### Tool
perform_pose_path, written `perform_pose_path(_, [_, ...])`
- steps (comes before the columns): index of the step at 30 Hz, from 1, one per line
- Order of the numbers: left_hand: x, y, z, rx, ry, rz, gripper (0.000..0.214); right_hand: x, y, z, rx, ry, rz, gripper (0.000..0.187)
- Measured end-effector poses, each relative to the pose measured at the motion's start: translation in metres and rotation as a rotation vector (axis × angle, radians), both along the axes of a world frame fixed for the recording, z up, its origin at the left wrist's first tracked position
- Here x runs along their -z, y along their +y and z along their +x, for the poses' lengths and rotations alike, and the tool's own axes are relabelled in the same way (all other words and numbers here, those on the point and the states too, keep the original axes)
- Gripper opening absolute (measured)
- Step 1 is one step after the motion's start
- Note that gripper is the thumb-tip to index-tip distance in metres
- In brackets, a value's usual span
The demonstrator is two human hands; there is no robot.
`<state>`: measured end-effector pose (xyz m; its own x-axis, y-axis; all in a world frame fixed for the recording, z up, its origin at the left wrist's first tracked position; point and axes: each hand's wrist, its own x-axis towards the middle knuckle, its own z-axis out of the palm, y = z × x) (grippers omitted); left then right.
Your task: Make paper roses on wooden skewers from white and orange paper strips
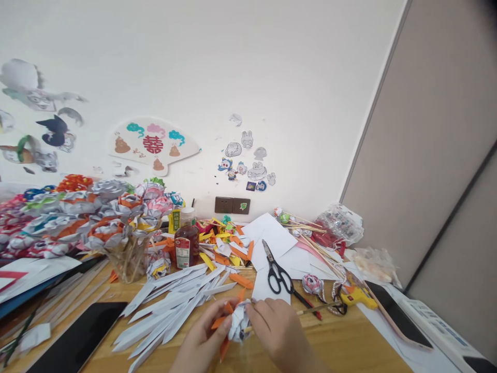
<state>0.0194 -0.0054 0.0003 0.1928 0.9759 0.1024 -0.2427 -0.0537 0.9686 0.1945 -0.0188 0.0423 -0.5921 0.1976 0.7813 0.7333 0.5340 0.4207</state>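
At the bottom middle, both my hands close around a small paper flower (238, 322) of white printed paper with orange leaf strips. My left hand (202, 339) pinches it from the left, fingers curled on an orange strip. From the right, my right hand (277, 329) wraps it with bent fingers. A thin wooden stick (314, 310) runs out to the right from the flower. Just left of my hands lies a pile of pointed white paper strips (174, 305).
Black scissors (276, 272) lie on white sheets behind my hands, a yellow glue gun (357, 296) to the right. A red-brown bottle (187, 244), a glass of sticks (128, 259), many finished paper flowers (77, 217), a dark tablet (77, 339) and a phone (396, 313) crowd the wooden desk.
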Motion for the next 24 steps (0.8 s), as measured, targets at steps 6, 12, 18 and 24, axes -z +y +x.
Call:
perform_pose_path(6, [-0.002, -0.002, -0.001, -0.009, 0.009, -0.002, 0.041, 0.004, 0.002, 0.001, -0.003, 0.040, -0.075, 0.030])
perform_pose_path(12, [-0.012, -0.003, -0.001, -0.018, 0.036, -0.004, 0.043, 0.004, 0.002, 0.002, -0.073, 0.174, -0.258, 0.042])
perform_pose_path(18, [-0.028, -0.005, -0.003, 0.053, 0.067, 0.015, 0.046, 0.005, 0.002, 0.005, -0.131, 0.276, -0.276, 0.033])
perform_pose_path(24, [-0.023, -0.003, -0.003, 0.052, 0.038, 0.018, 0.044, 0.006, 0.003, 0.005, -0.205, 0.393, -0.458, 0.030])
